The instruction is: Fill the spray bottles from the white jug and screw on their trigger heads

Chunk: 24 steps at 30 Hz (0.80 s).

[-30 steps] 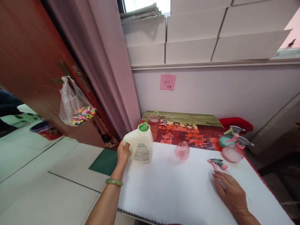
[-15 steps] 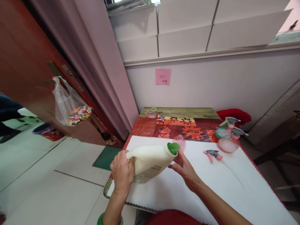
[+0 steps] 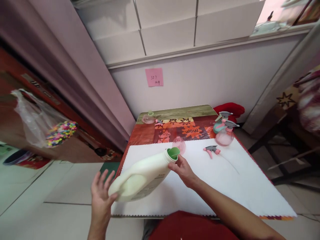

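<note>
Nearest, at the bottom edge, is a fold of red fabric point(image 3: 185, 228) on the person's lap. Just above it the left hand point(image 3: 101, 196) is open, fingers spread, its palm propping the handle end of a white detergent jug point(image 3: 141, 175). The jug is tipped almost onto its side over the near left part of the desk, mouth pointing away. Its printed label is too blurred to read. The right hand point(image 3: 182, 168) pinches the jug's neck right below the green cap point(image 3: 173, 153).

A white cloth point(image 3: 225, 180) covers the near half of the desk. A small round pink bottle point(image 3: 179, 144) with no top stands on it just behind the cap. To the right lies a loose pink and grey spray trigger point(image 3: 212, 150).

Farther back, a red and orange tablecloth point(image 3: 192, 130) reads "WOW". At its right edge stand a pink spray bottle point(image 3: 225, 136) and a teal one point(image 3: 218, 126), touching. Another pink bottle point(image 3: 149, 118) sits at the far left corner.

On the wall beyond, a pink sticky note point(image 3: 154, 77) reads "357" over handwriting too small to make out. At far left, a clear plastic bag of coloured beads point(image 3: 50, 130) hangs on a door.
</note>
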### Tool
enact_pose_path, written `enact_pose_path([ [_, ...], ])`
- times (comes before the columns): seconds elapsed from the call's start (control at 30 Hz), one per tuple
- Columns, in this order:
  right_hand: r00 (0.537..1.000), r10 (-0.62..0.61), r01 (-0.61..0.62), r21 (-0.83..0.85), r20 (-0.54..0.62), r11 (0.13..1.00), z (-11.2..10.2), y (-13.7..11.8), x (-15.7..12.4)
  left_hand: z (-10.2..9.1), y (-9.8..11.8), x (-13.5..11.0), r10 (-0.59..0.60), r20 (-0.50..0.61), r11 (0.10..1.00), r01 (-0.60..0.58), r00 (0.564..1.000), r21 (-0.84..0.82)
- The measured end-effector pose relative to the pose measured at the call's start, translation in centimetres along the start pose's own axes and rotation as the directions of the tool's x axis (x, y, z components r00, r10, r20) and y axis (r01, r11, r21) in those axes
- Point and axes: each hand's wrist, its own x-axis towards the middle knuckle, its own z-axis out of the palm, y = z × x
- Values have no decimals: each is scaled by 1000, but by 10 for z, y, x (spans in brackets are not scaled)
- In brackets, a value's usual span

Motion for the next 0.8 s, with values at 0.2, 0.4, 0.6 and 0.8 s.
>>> enact_pose_path([
  [0.2, 1000, 8, -8, -2, 11, 1000, -3, 0, 6, 18, -60, -51, -283, 32, 955, 285, 959, -81],
  [0.4, 999, -1, 2, 16, -41, 1000, -3, 3, 9, 56, -62, -58, -350, 15, 926, 348, 937, -143],
  [0.6, 993, 1, 9, 91, -114, 996, 2, -2, 17, 50, -55, -40, -373, 8, 911, 368, 928, -186],
  [0.8, 987, 70, -54, 119, -142, 991, 8, -9, 29, 58, -26, -28, -397, -97, 880, 348, 913, -324],
])
